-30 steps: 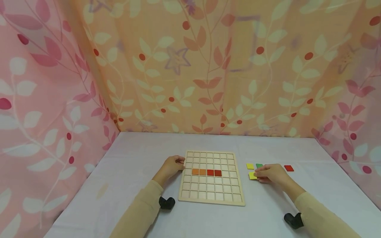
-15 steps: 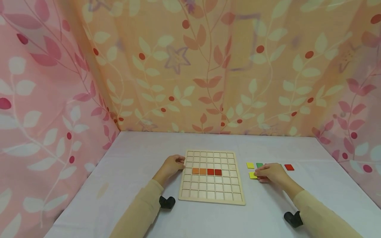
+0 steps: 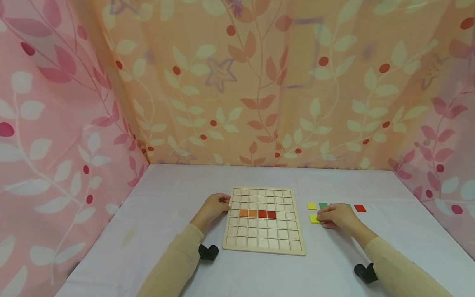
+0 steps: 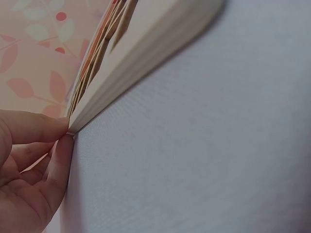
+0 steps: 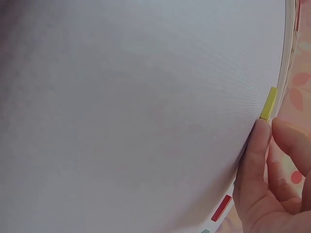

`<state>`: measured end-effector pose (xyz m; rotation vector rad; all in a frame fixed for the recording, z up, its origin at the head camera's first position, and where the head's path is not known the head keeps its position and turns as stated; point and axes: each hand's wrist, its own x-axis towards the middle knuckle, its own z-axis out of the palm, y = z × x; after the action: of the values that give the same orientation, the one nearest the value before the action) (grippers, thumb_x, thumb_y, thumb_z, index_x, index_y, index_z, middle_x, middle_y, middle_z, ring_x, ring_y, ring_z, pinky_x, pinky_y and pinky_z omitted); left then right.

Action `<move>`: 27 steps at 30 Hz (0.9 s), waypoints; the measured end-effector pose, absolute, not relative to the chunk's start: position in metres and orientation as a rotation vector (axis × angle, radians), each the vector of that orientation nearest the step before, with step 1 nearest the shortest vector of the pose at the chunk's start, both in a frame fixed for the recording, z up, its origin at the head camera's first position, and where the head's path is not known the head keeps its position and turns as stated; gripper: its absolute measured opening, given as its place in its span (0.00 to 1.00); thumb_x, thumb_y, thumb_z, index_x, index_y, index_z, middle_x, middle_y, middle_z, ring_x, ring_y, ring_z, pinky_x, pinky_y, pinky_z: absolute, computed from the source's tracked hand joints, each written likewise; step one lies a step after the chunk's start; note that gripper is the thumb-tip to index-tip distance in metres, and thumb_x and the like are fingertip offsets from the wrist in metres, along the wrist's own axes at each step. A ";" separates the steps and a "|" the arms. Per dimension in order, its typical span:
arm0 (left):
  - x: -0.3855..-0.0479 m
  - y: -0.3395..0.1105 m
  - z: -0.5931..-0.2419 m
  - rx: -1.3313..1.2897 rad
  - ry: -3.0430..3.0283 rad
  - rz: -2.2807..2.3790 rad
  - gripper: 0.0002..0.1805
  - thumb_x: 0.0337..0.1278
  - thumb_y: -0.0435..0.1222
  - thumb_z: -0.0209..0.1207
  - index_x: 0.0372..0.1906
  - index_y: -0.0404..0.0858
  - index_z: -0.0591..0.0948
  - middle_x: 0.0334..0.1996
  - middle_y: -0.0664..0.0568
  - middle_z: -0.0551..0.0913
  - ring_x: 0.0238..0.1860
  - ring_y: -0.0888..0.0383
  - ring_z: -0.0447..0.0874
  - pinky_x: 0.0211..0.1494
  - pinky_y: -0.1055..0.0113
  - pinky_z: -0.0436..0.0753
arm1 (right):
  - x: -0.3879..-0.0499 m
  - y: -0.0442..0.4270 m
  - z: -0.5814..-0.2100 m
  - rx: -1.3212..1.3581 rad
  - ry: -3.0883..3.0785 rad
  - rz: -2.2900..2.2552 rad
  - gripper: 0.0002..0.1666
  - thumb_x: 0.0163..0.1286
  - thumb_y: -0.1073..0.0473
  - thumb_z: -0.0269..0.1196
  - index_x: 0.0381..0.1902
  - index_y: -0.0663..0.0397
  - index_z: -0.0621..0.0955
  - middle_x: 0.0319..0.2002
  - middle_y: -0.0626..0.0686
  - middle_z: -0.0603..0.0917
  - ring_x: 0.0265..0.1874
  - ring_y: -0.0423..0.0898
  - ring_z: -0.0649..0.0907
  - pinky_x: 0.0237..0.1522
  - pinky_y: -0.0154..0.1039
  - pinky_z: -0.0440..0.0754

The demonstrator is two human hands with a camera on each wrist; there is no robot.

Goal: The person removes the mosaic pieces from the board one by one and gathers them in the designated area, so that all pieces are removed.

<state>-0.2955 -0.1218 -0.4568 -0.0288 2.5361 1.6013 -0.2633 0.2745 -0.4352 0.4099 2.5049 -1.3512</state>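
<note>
A square wooden grid board [image 3: 264,239] lies on the white table, with two orange tiles [image 3: 248,213] and two red tiles [image 3: 267,214] side by side in one row. My left hand [image 3: 215,206] pinches the board's left edge between thumb and finger; the left wrist view shows the fingertips [image 4: 60,127] on that edge. Right of the board, my right hand [image 3: 335,215] holds a yellow tile [image 3: 313,219] at its right end. In the right wrist view the tile [image 5: 268,103] sticks out past the fingertips, close to the table surface.
Behind the right hand stand another yellow tile [image 3: 311,206], a green tile [image 3: 323,205] and a red tile [image 3: 360,208]. A second green tile is mostly hidden by the hand. Patterned cloth walls [image 3: 259,103] enclose the table at the back and sides.
</note>
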 end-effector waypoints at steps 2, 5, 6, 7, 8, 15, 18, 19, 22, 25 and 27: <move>-0.295 -0.122 -0.457 -0.033 2.525 1.614 0.20 0.55 0.24 0.63 0.55 0.29 0.80 0.43 0.43 0.82 0.41 0.56 0.80 0.43 0.69 0.81 | -0.263 0.275 -0.436 0.392 2.513 -1.353 0.21 0.62 0.60 0.71 0.50 0.68 0.83 0.35 0.55 0.87 0.26 0.40 0.83 0.33 0.32 0.85; -0.295 -0.122 -0.456 -0.032 2.531 1.612 0.20 0.54 0.24 0.63 0.54 0.29 0.80 0.42 0.43 0.82 0.40 0.57 0.80 0.43 0.69 0.81 | -0.262 0.275 -0.436 0.337 2.543 -1.325 0.24 0.59 0.59 0.73 0.51 0.65 0.83 0.40 0.57 0.87 0.28 0.41 0.83 0.34 0.32 0.85; -0.295 -0.122 -0.456 -0.029 2.536 1.609 0.20 0.54 0.24 0.63 0.54 0.28 0.80 0.42 0.43 0.82 0.40 0.57 0.80 0.42 0.69 0.81 | -0.261 0.276 -0.436 0.311 2.556 -1.306 0.25 0.58 0.58 0.74 0.51 0.65 0.83 0.41 0.57 0.86 0.29 0.41 0.82 0.34 0.32 0.85; -0.295 -0.122 -0.456 -0.028 2.541 1.606 0.20 0.54 0.24 0.64 0.54 0.28 0.80 0.42 0.43 0.82 0.40 0.57 0.80 0.42 0.69 0.81 | -0.261 0.276 -0.437 0.287 2.570 -1.283 0.26 0.57 0.57 0.75 0.52 0.64 0.84 0.41 0.57 0.86 0.29 0.42 0.82 0.34 0.32 0.84; -0.295 -0.122 -0.456 -0.026 2.543 1.606 0.20 0.54 0.24 0.64 0.54 0.28 0.80 0.41 0.43 0.82 0.40 0.57 0.80 0.42 0.69 0.81 | -0.261 0.276 -0.437 0.267 2.584 -1.259 0.26 0.56 0.57 0.75 0.52 0.63 0.84 0.41 0.56 0.85 0.30 0.42 0.81 0.34 0.32 0.84; -0.295 -0.121 -0.457 -0.041 2.522 1.636 0.20 0.54 0.23 0.63 0.54 0.28 0.80 0.42 0.42 0.82 0.41 0.56 0.80 0.43 0.69 0.81 | -0.261 0.274 -0.435 0.185 2.635 -1.161 0.24 0.55 0.58 0.75 0.49 0.62 0.85 0.41 0.56 0.85 0.33 0.45 0.79 0.33 0.33 0.81; -0.294 -0.122 -0.457 -0.042 2.528 1.626 0.20 0.54 0.23 0.63 0.54 0.28 0.80 0.42 0.43 0.82 0.41 0.55 0.79 0.43 0.69 0.80 | -0.262 0.274 -0.435 0.177 2.642 -1.143 0.23 0.56 0.59 0.75 0.49 0.63 0.85 0.40 0.56 0.85 0.32 0.44 0.79 0.34 0.33 0.81; -0.295 -0.122 -0.457 -0.040 2.533 1.621 0.20 0.54 0.23 0.63 0.54 0.28 0.80 0.42 0.43 0.82 0.41 0.55 0.79 0.43 0.68 0.80 | -0.262 0.274 -0.435 0.177 2.642 -1.142 0.23 0.56 0.59 0.75 0.48 0.63 0.85 0.39 0.56 0.85 0.32 0.44 0.79 0.33 0.33 0.81; -0.295 -0.123 -0.457 -0.037 2.544 1.603 0.20 0.54 0.24 0.64 0.54 0.29 0.80 0.42 0.43 0.82 0.41 0.56 0.79 0.43 0.68 0.80 | -0.262 0.275 -0.435 0.170 2.642 -1.142 0.22 0.56 0.60 0.75 0.48 0.63 0.85 0.37 0.54 0.85 0.31 0.44 0.79 0.33 0.33 0.81; -0.295 -0.123 -0.457 -0.034 2.546 1.596 0.20 0.54 0.25 0.64 0.54 0.29 0.80 0.42 0.43 0.82 0.40 0.56 0.79 0.42 0.69 0.80 | -0.263 0.275 -0.434 0.174 2.638 -1.146 0.22 0.56 0.60 0.75 0.47 0.63 0.85 0.36 0.54 0.84 0.31 0.44 0.79 0.33 0.33 0.82; -0.296 -0.123 -0.457 -0.036 2.542 1.601 0.20 0.54 0.24 0.64 0.54 0.29 0.80 0.42 0.43 0.82 0.40 0.56 0.79 0.42 0.69 0.80 | -0.263 0.275 -0.434 0.176 2.636 -1.144 0.21 0.57 0.60 0.74 0.47 0.64 0.85 0.36 0.54 0.84 0.30 0.43 0.79 0.33 0.32 0.82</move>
<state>-0.2958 -0.1230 -0.4571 -0.0360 2.5420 1.6007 -0.2628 0.2749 -0.4341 0.1759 2.6364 -1.1435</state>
